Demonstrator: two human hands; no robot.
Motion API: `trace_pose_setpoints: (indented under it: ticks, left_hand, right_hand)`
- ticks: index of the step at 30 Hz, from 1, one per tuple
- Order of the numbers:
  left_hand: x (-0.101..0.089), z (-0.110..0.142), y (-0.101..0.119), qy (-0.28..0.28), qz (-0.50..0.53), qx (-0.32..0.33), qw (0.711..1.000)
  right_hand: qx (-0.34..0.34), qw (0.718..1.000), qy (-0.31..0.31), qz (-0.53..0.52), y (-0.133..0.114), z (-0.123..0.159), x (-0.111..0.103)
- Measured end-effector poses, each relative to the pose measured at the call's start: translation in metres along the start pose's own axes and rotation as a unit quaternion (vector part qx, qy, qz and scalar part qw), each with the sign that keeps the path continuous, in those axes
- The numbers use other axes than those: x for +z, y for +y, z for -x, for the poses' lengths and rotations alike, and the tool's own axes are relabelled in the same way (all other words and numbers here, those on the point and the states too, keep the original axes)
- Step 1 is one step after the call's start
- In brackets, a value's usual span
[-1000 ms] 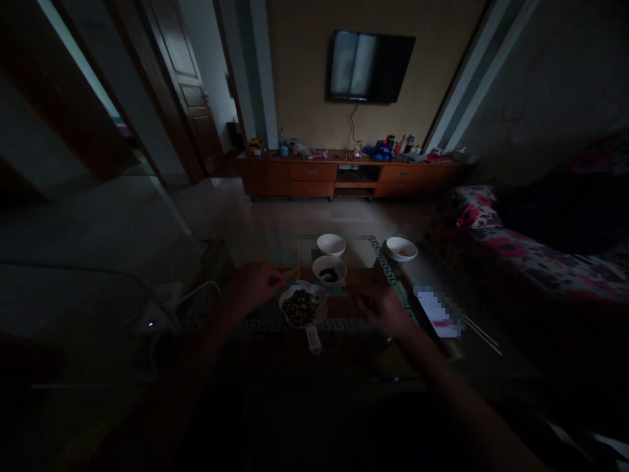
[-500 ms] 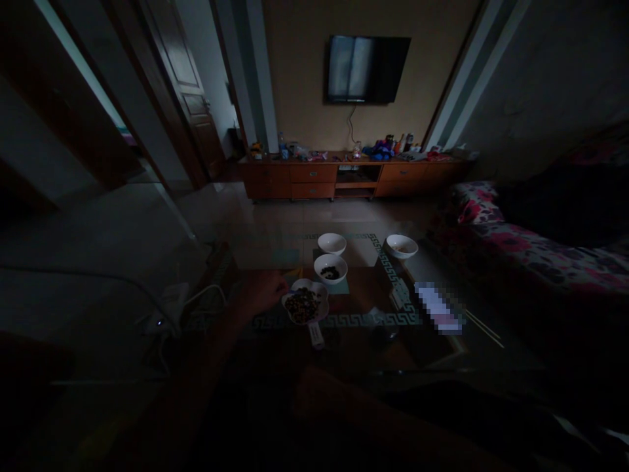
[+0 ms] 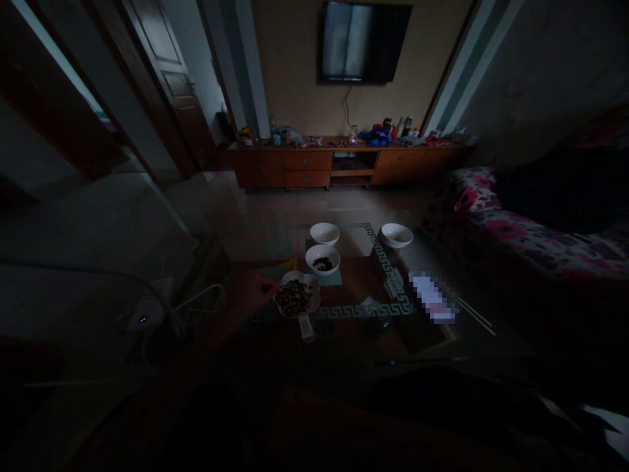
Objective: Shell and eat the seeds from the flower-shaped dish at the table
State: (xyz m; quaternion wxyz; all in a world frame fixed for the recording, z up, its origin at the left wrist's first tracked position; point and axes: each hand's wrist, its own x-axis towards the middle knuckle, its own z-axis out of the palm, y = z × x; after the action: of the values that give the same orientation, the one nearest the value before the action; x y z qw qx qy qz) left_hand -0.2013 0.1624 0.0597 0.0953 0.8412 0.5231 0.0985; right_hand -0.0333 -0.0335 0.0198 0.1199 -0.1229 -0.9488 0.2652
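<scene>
My left hand (image 3: 250, 293) is at the left rim of a scalloped white bowl with a handle (image 3: 315, 300). Its fingers are closed on a thin pale tool (image 3: 287, 285), whose tip reaches over a mix of dark and light-brown bean-like pieces (image 3: 293, 301); its kind is too dim to make out. Just behind stands a round white bowl (image 3: 330, 255) with dark pieces in it, and beyond that another white bowl (image 3: 324, 231). Low in the view, my right hand (image 3: 295, 400) is lost in shadow, its fingers not showing.
Farther right on the glass table (image 3: 351, 288) are a white bowl (image 3: 397, 231) with some bits inside, a blurred-out flat object (image 3: 432, 298) and a pair of chopsticks (image 3: 477, 317). A power strip (image 3: 142, 318) with cables lies left. A floral sofa (image 3: 521, 233) stands right.
The view has tipped down and shifted slightly, so the bowls and television sit higher. My left hand stays by the scalloped bowl; my right hand has sunk deeper into the dark.
</scene>
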Motion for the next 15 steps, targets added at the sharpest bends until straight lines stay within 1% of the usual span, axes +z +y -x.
trace_pose_setpoints:
  ticks: [5, 10, 15]
  left_hand:
    - [0.004, 0.009, 0.009, 0.017, -0.047, -0.04, 0.998]
    - [0.012, 0.013, 0.009, -0.017, -0.074, -0.05, 0.996]
    - [0.016, 0.015, 0.007, -0.024, -0.083, -0.05, 0.995]
  right_hand:
    - [0.004, 1.0, -0.006, -0.009, 0.0, -0.002, 0.0]
    - [0.004, 1.0, -0.009, -0.024, 0.003, -0.004, 0.001]
    - [0.006, 0.999, -0.002, -0.047, 0.009, -0.009, 0.002]
